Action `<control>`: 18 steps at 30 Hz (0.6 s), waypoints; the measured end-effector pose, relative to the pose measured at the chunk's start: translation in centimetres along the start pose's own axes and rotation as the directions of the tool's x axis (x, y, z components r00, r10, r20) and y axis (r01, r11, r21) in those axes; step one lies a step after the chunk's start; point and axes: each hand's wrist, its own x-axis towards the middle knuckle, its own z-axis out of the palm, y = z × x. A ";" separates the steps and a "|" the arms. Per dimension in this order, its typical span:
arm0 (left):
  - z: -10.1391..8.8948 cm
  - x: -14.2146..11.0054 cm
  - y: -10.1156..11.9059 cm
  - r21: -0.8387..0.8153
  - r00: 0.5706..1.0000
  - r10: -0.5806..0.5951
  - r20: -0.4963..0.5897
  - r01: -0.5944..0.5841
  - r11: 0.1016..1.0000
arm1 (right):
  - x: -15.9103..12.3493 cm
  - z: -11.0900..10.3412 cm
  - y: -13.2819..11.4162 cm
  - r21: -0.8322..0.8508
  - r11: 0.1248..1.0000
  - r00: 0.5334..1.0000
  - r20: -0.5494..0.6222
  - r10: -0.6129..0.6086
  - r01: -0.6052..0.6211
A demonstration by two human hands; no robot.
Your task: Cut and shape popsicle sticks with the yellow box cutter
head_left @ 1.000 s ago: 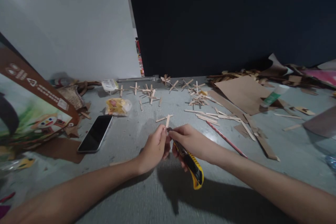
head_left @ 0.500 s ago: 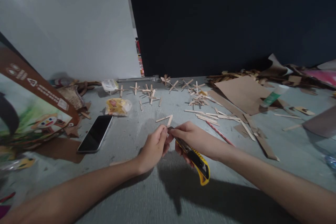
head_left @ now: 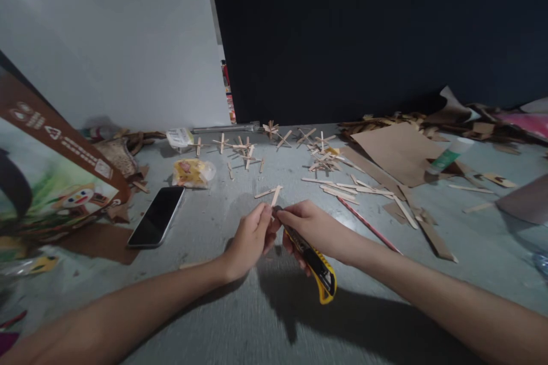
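Note:
My left hand (head_left: 252, 238) is closed on a wooden craft stick (head_left: 276, 195), whose pale end pokes up past the fingertips. Beside it, my right hand (head_left: 315, 228) grips a yellow and black utility knife (head_left: 319, 267) with its butt end pointing down and toward me. The knife's front end meets the stick at my left fingertips; the blade itself is hidden by the fingers. Just beyond the hands another craft stick (head_left: 266, 192) lies flat on the grey table (head_left: 226, 319).
Crossed stick pieces (head_left: 249, 155) stand along the back. Loose sticks (head_left: 359, 187), a red pencil (head_left: 363, 221), cardboard (head_left: 394, 151) and a glue stick (head_left: 450, 155) lie to the right. To the left are a phone (head_left: 157, 217), a yellow packet (head_left: 192, 174) and a printed bag (head_left: 72, 154).
The knife's butt end has swung slightly left and down in my right hand. My left hand stays nearly still with the stick.

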 end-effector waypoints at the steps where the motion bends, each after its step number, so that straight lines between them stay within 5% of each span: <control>1: 0.0 0.1 -0.1 -0.013 1.000 -0.006 -0.008 0.006 1.000 | 0.1 0.1 0.0 0.001 1.000 1.000 0.000 -0.004 0.004; 18: -0.4 0.7 -0.7 -0.107 0.994 -0.100 -0.034 0.095 0.990 | 1.3 0.4 1.8 0.021 0.995 0.995 -0.015 -0.097 0.098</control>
